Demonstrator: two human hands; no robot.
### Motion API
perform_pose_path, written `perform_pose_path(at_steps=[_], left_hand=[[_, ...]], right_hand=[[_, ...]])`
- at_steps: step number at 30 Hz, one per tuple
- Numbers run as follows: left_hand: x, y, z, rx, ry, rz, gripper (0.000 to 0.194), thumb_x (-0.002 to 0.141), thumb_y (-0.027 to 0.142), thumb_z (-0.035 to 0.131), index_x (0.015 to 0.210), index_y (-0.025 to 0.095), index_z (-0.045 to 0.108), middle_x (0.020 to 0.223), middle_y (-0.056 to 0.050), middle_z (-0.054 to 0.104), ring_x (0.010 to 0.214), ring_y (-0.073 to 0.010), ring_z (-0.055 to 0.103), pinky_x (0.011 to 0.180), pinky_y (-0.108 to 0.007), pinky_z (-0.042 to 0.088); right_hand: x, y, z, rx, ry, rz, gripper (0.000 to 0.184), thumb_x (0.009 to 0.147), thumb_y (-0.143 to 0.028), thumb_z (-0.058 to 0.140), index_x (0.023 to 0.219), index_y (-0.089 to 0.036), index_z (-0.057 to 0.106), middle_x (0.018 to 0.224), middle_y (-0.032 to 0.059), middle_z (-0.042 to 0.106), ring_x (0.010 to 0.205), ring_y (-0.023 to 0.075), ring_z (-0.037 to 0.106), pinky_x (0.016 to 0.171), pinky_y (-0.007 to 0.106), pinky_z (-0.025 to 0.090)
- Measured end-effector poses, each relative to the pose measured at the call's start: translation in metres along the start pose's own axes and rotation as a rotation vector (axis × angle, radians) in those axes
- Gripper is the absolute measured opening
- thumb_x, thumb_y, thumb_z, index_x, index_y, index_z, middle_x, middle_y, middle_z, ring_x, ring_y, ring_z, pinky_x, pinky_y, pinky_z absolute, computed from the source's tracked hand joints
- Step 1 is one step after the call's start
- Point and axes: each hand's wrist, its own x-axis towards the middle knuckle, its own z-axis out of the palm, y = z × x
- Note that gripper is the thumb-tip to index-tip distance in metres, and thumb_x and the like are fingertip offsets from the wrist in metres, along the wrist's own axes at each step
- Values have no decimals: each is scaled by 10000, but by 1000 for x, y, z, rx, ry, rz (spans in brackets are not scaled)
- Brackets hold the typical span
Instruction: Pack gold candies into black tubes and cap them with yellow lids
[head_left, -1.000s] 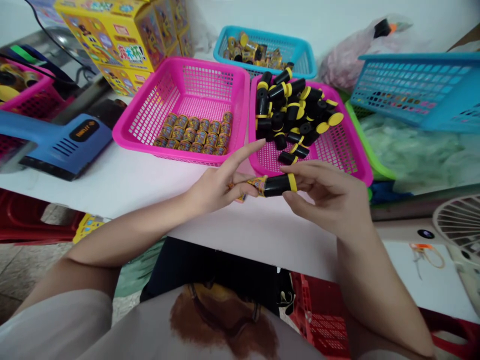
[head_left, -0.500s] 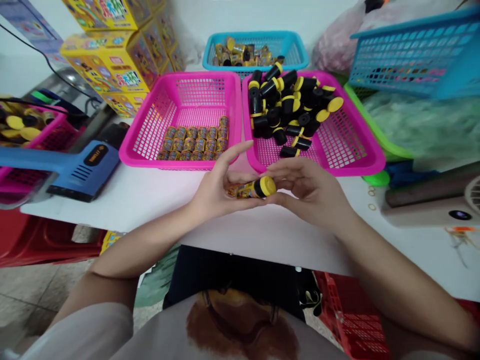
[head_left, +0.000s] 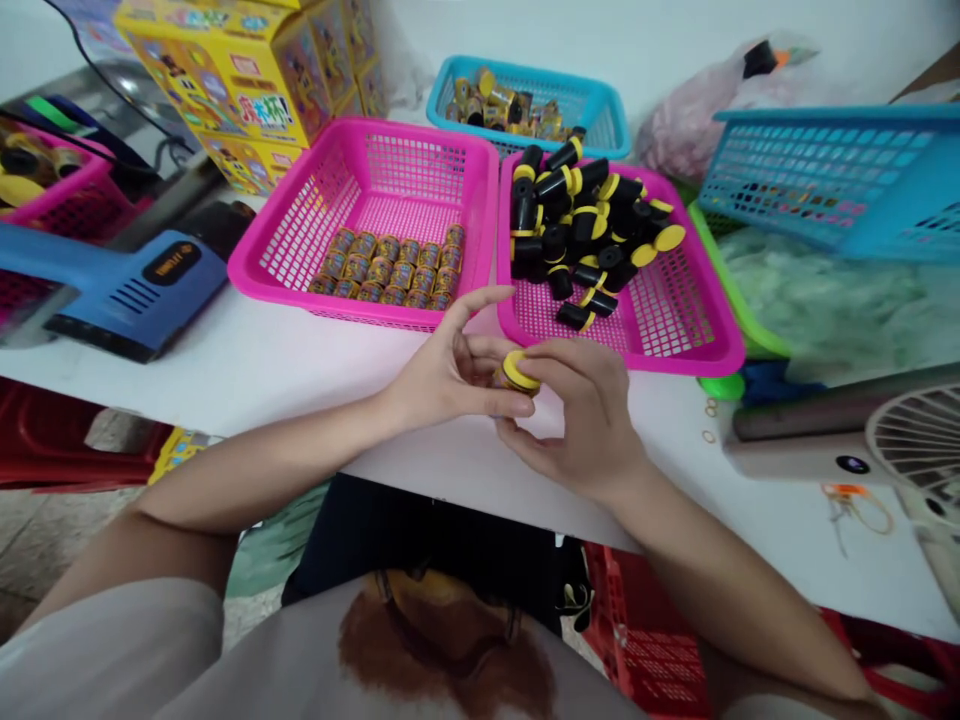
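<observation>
Both hands meet over the white table edge, holding a small canister with a yellow end [head_left: 517, 372]. Its body is mostly hidden by my fingers. My left hand [head_left: 450, 375] supports it from the left, with the forefinger raised and apart. My right hand [head_left: 581, 410] pinches it from above and below. Just beyond my hands, a pink basket [head_left: 637, 358] holds a loose heap of black tubes with yellow ends [head_left: 577, 220]. In another pink basket [head_left: 360, 312], printed canisters [head_left: 386, 268] stand in tight rows.
A blue basket of mixed canisters [head_left: 525, 62] stands at the back. A tilted blue basket [head_left: 825, 115] sits at the right, above a green tray [head_left: 739, 290]. A blue heat gun [head_left: 127, 290] lies at the left, below stacked yellow cartons [head_left: 232, 80]. A fan [head_left: 922, 440] stands at the right.
The canister has turned from lying sideways to showing its yellow end upward, with the black part now hidden. My right hand has moved in closer and pinches it from above.
</observation>
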Motion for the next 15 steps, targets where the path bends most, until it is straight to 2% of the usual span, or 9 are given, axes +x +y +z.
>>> perform_pose_path(at_steps=[2,5,7,11,13,15], left_hand=[[0,-1,5,20,-54,4,875,780,362,938,1398,314,320,986,42,713,821,-123,754,693,-216,590],[-2,-1,10,71,-185,-14,629,935,374,786,1295,291,278,887,62,662,753,-108,728,628,-198,556],[-4,0,10,97,-245,-11,515,978,350,726,1213,282,273,855,69,630,713,-102,708,604,-195,540],[-7,2,6,147,-311,7,505,974,389,721,1141,283,256,847,63,584,691,-106,680,599,-210,527],[-7,2,5,165,-317,1,515,964,419,725,1123,286,254,868,60,558,687,-101,664,589,-210,517],[-8,1,6,190,-262,15,541,936,400,754,1116,293,256,850,79,509,643,-77,608,558,-187,474]], right_hand=[[0,-4,3,-14,31,-39,523,902,-178,695,1386,-231,502,1175,83,705,1154,242,685,1008,457,577],[-3,-7,11,62,53,-44,526,913,-187,700,1401,-204,504,1245,123,707,1222,260,676,1036,477,587],[-5,-9,16,147,56,-39,498,913,-178,697,1375,-169,513,1268,151,707,1273,265,660,1060,471,592],[-7,-11,19,239,31,-33,402,953,-210,658,1330,-204,519,1286,114,714,1280,231,666,1056,439,620],[-8,-11,17,195,19,-67,339,988,-267,637,1310,-232,538,1279,87,721,1251,221,681,1036,444,633],[-8,-10,15,65,26,-134,272,999,-246,624,1267,-227,583,1247,83,736,1244,227,678,1050,469,620]])
